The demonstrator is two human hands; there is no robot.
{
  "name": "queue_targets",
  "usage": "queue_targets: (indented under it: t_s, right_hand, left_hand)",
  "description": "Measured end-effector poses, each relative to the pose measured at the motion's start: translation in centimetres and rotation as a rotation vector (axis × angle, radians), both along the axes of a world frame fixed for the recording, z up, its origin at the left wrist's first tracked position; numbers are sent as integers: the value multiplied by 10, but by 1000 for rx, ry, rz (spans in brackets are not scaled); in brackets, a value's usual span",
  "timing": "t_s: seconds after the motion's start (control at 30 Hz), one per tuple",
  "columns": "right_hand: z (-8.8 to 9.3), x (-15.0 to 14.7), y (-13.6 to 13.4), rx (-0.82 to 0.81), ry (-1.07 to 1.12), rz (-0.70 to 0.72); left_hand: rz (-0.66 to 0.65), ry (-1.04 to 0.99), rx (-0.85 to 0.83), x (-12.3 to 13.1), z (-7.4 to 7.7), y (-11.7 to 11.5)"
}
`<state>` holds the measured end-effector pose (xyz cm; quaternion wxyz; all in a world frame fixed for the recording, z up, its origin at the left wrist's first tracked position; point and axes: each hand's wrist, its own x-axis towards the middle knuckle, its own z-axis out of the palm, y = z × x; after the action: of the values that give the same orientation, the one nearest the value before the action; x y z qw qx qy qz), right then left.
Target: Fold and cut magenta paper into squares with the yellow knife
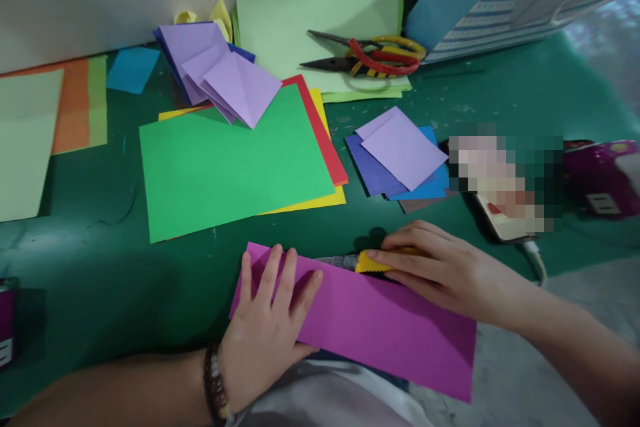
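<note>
A magenta sheet of paper (pixel 380 327) lies tilted at the table's near edge, its lower right corner reaching past the edge. My left hand (pixel 273 320) rests flat on its left part, fingers spread. With my right hand (pixel 440 267) I grip a yellow utility knife (pixel 373 261), its blade end pointing left along the paper's upper edge. Whether the blade is inside a fold or just beside the edge, I cannot tell. The far end of the knife is hidden under my fingers.
Beyond the magenta paper lies a stack topped by a green sheet (pixel 235 167). Purple squares (pixel 245 87) overlap it, and more squares (pixel 405 150) lie to its right. Scissors (pixel 370 57) rest on pale green sheets (pixel 320 10). A phone (pixel 507 213) with a cable is at right.
</note>
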<state>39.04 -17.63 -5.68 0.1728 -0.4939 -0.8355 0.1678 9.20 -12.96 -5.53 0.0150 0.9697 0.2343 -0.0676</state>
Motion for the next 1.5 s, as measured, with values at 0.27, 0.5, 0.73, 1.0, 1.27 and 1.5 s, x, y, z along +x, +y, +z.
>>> queue_targets:
  t_s: [0.27, 0.5, 0.73, 1.0, 1.27, 1.5]
  right_hand:
    - [-2, -16, 10, 78, -4, 66]
    - [0, -18, 8, 32, 22, 47]
    - [-1, -14, 4, 50, 19, 5]
    - [-7, -5, -3, 41, 26, -32]
    - [0, 8, -4, 19, -3, -45]
    - [-1, 1, -1, 29, -17, -10]
  left_hand:
    - [-21, -33, 65, -1, -1, -1]
    - [-19, -15, 45, 0, -3, -1]
    - [-34, 5, 35, -1, -2, -1]
    - [-31, 7, 19, -1, -2, -1]
    - [-71, -60, -8, 0, -1, 4]
    - [-72, -80, -9, -1, -3, 4]
